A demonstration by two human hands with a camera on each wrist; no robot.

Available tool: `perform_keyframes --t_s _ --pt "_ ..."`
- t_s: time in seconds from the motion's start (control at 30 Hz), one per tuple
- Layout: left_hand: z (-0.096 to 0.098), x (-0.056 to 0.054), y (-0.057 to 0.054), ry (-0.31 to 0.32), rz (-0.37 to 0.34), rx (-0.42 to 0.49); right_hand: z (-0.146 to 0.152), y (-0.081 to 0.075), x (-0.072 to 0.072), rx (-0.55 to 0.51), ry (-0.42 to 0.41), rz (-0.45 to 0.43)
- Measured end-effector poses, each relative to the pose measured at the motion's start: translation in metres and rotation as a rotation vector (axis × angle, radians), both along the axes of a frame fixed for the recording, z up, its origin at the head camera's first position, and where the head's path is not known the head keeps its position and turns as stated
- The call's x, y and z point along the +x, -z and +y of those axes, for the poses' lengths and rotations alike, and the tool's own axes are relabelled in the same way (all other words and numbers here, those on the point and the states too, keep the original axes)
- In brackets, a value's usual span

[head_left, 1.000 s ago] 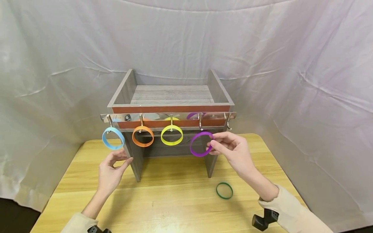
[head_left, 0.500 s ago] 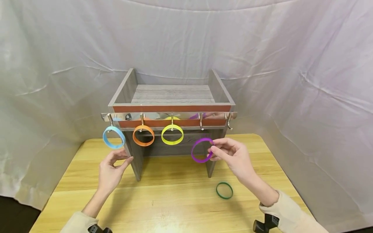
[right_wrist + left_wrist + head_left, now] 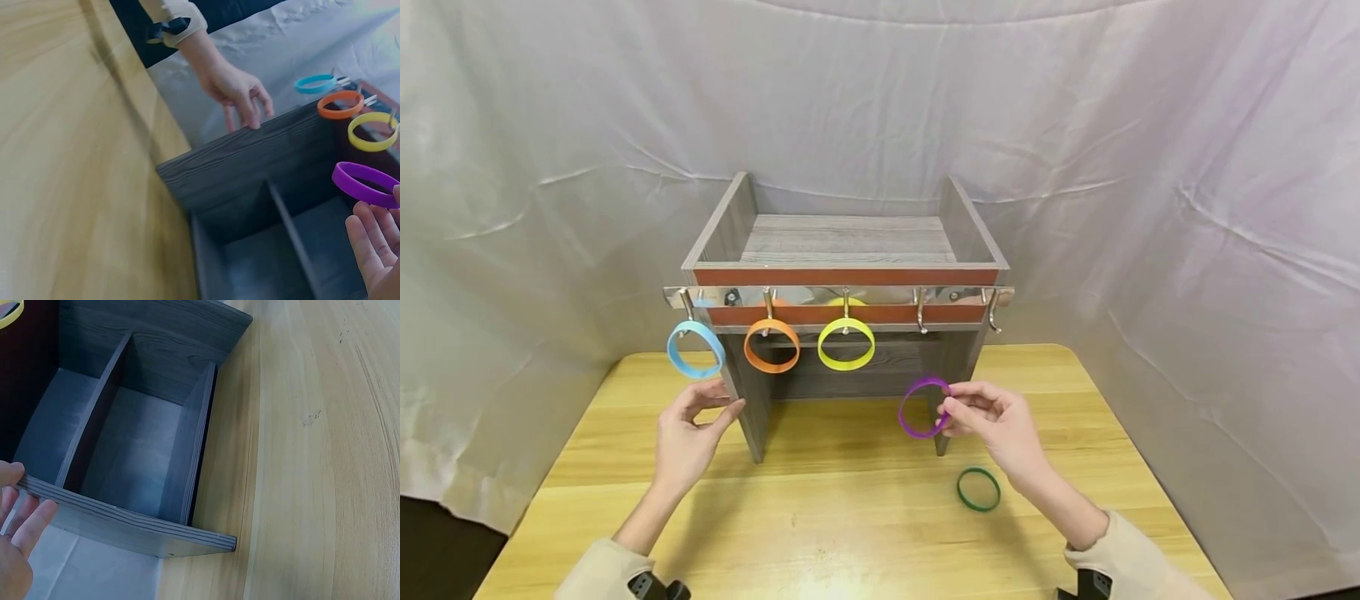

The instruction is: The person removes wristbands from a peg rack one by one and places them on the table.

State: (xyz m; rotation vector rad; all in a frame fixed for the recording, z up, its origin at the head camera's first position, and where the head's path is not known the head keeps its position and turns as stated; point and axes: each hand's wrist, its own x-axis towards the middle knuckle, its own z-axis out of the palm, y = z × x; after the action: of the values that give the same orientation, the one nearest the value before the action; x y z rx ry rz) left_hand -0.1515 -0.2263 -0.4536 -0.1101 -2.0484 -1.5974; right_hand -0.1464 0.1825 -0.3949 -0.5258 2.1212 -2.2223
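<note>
My right hand [image 3: 1000,427] pinches a purple silicone wristband [image 3: 902,410] by its right side, below the hook rail and in front of the shelf's right leg. In the right wrist view the purple wristband [image 3: 357,185] sits between thumb and fingers. My left hand [image 3: 688,435] holds the front edge of the grey wooden shelf's left side panel [image 3: 134,519], thumb on one face and fingers on the other. Blue [image 3: 672,354], orange [image 3: 750,353] and yellow [image 3: 822,353] wristbands hang on the three left hooks. A dark green wristband [image 3: 979,507] lies on the table.
The metal hook rail [image 3: 880,296] runs across the shelf's front. Its two right hooks, one a bare hook [image 3: 921,312], carry no band. The wooden table [image 3: 820,533] extends toward me, and grey cloth [image 3: 850,100] surrounds it at the back and sides.
My right hand has lowered the purple wristband from just under the fourth hook to well below the rail. The left hand keeps its hold on the panel, and the view has shifted slightly.
</note>
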Motion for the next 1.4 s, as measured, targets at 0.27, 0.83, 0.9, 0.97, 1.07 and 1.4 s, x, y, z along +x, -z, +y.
perform_keyframes --t_s 0.27,0.83,0.9,0.97,1.07,1.4 --pt "0.0 0.0 -0.001 0.001 0.003 -0.008 0.005 0.03 -0.001 0.078 0.021 -0.1" --pt "0.002 0.0 0.0 0.004 0.005 0.014 0.015 0.093 0.009 0.207 0.009 -0.242" --pt "0.002 0.0 0.0 0.005 0.006 0.021 0.015 0.102 0.012 0.197 -0.005 -0.259" --pt "0.002 0.0 0.0 0.002 0.01 0.02 0.014 0.11 0.015 0.194 -0.016 -0.282" --pt "0.002 0.0 0.0 -0.002 0.012 0.014 0.013 0.119 0.018 0.22 -0.019 -0.296" --pt "0.002 0.0 0.001 -0.012 0.016 -0.003 0.009 0.136 0.023 0.281 0.019 -0.327"
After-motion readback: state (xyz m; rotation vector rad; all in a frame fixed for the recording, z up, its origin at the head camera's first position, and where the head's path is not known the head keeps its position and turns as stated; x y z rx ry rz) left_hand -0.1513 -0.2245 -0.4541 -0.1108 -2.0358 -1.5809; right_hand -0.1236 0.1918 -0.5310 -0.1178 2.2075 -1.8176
